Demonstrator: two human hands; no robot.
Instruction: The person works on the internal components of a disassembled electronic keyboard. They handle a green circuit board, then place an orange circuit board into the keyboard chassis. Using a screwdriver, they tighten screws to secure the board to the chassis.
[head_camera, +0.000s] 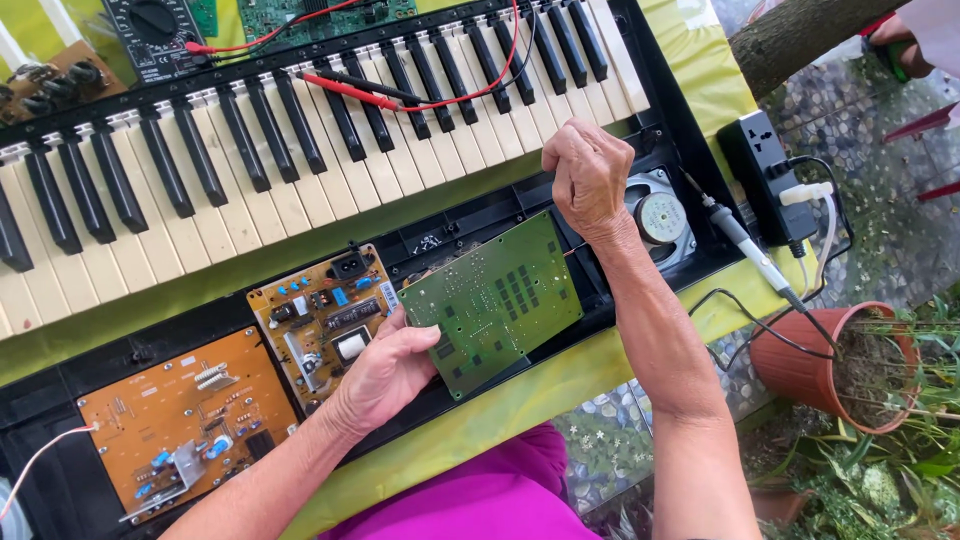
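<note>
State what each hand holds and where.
Left hand grips the green circuit board at its lower left edge. Right hand is closed at the board's top corner; contents unclear.

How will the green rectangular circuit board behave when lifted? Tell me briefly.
The green rectangular circuit board probably stays stiff: it holds flat, tilted, gripped only at its edges by the left hand and right hand. It looks thin, likely light. Its small soldered parts suggest fragility.

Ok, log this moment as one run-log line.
left hand: holds green circuit board edge | right hand: fisted at its top corner | board tilted over open keyboard
</note>
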